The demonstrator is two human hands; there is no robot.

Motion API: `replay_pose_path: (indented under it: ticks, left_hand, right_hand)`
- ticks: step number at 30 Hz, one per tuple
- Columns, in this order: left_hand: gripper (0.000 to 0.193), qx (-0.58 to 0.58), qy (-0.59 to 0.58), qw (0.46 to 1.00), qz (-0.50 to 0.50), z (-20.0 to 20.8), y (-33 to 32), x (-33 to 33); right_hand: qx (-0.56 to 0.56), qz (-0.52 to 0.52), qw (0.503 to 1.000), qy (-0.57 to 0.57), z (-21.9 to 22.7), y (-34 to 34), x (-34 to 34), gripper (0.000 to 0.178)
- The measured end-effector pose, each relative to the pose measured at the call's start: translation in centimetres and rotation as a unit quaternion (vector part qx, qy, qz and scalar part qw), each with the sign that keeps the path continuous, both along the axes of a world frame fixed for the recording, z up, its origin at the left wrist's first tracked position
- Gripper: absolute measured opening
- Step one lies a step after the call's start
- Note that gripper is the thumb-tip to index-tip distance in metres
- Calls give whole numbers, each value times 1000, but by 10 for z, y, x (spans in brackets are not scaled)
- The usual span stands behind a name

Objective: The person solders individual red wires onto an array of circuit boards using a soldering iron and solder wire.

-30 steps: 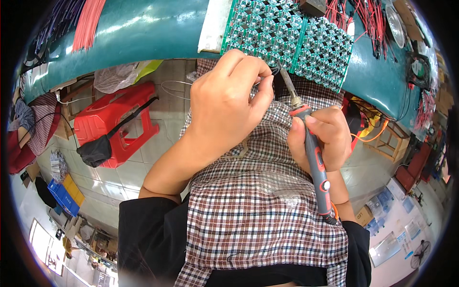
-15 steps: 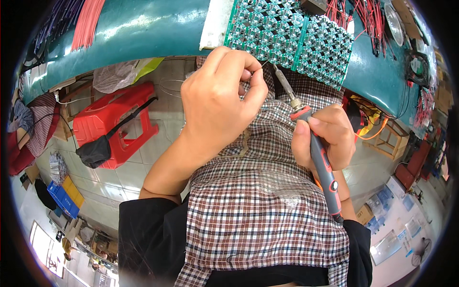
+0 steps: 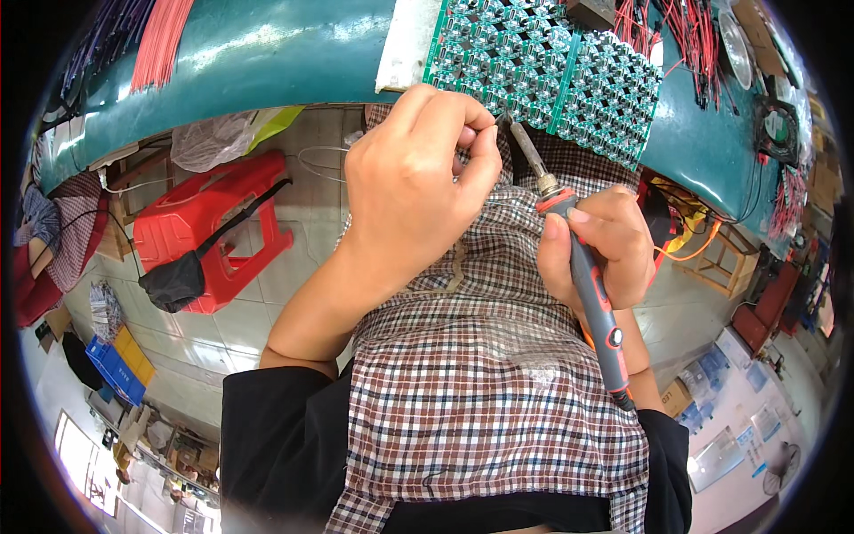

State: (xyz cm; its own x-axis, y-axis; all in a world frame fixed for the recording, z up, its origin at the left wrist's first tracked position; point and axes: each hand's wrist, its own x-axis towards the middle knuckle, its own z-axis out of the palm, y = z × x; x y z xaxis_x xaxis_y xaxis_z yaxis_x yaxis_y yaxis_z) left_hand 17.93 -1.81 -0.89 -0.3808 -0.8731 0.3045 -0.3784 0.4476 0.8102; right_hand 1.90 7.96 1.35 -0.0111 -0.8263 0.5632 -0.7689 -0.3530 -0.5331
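Observation:
Thumb and forefinger of my left hand [image 3: 414, 187] are pinched together on a thin solder wire, close to the near edge of the green circuit board panel [image 3: 509, 55]. A pale loop of the wire [image 3: 307, 162] trails to the left behind that hand. My right hand [image 3: 614, 249] grips a grey and red soldering iron [image 3: 598, 298] like a pen. Its tip points up and left to the panel's near edge, just right of my left fingertips. Whether tip and wire touch the board cannot be made out. The panel carries rows of small components.
The teal table [image 3: 285, 53] holds bundles of red wires [image 3: 163, 44] at left and red-black wires [image 3: 694, 44] at right. A white board [image 3: 407, 49] borders the panel; a dark block [image 3: 592, 12] sits on its far edge. A red stool [image 3: 200, 236] stands below left.
My left hand has moved slightly right. The soldering iron and right hand have shifted slightly left, bringing tip and fingertips closer. The panel appears slightly farther right.

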Motion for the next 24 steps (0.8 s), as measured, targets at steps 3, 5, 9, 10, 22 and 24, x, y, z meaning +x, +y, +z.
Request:
replay_pose_path:
  ticks: [3, 5, 9, 10, 22, 24]
  left_hand:
    - [9, -11, -1, 1000, -7, -2, 0, 0]
    - [9, -13, -4, 1000, -12, -4, 0, 1]
    - [10, -21, -9, 1000, -15, -3, 0, 1]
    - [10, -22, -10, 1000, -19, -3, 1, 1]
    - [14, -1, -7, 1000, 27, 2, 1, 11]
    - [14, -3, -4, 1000, 30, 2, 0, 10]
  right_hand:
    - [14, 0, 1000, 17, 2, 3, 2, 36]
    - [11, 0, 1000, 22, 1, 2, 4, 36]
    - [5, 1, 1000, 28, 2, 1, 5, 36]
    - [5, 1, 1000, 28, 2, 1, 5, 36]
    - [15, 7, 1000, 11, 16, 9, 3, 35]
    - [15, 8, 1000, 8, 15, 5, 5, 35]
